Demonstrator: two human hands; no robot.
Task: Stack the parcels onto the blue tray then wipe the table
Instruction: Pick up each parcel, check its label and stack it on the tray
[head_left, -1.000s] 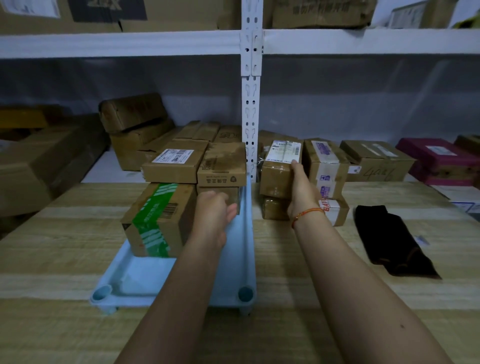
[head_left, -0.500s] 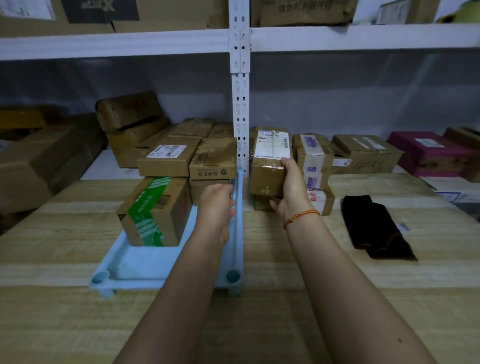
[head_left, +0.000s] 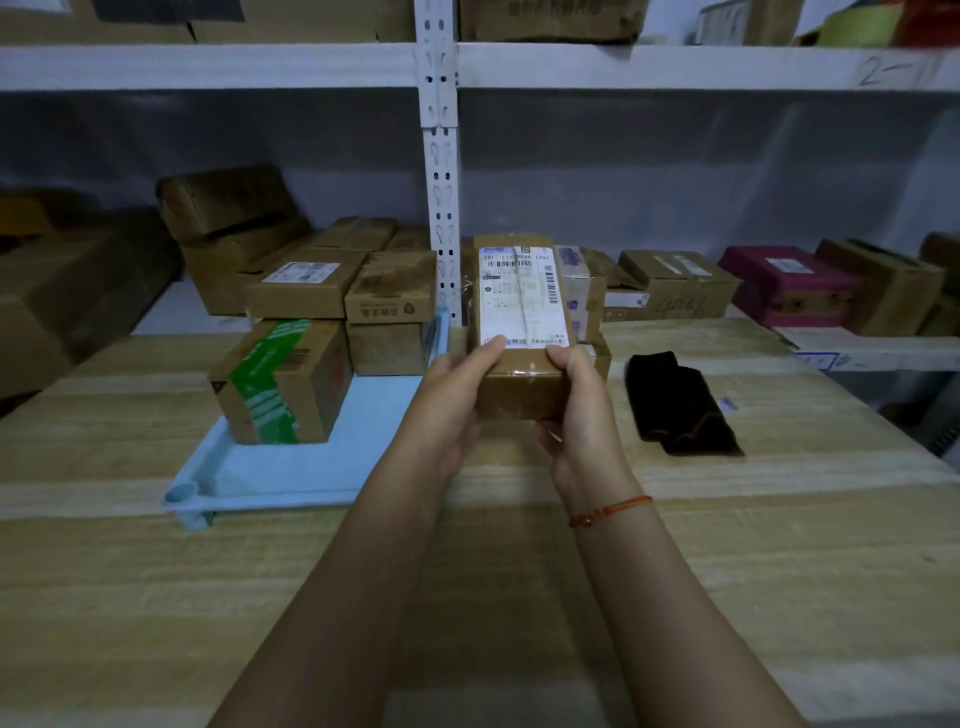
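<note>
both hands are closed on one brown parcel (head_left: 522, 332), held up off the table (head_left: 519, 597). the left hand (head_left: 449, 400) clamps its near left corner, thumb lying on the edge of the white label; the right hand (head_left: 582, 410) clamps the near right corner, thumb on top and the other fingers curled out of sight beneath. the parcel sits between the two sets of fingers and runs away from them toward the shelf post (head_left: 440, 171).

judging from how things lie, the stacking is partly done. to the left of the left fingers the blue tray (head_left: 291, 478) already carries a green-taped box (head_left: 283, 382) on its near left, and beyond that a lower box with two flatter boxes (head_left: 343, 286) laid across the top. the tray floor nearest the left fingers is bare, so there is room for the held parcel. just beyond the right fingers more parcels (head_left: 582, 296) wait on the table, partly hidden behind the held one, so how many i cannot tell. the wiping has not begun: a dark folded cloth (head_left: 680, 405) lies flat to the right of the right hand, untouched.

the held parcel is a long, flat cardboard box wrapped in glossy clear tape, its top almost covered by a white shipping label with barcodes. it looks stiff and light enough for fingertips.
</note>
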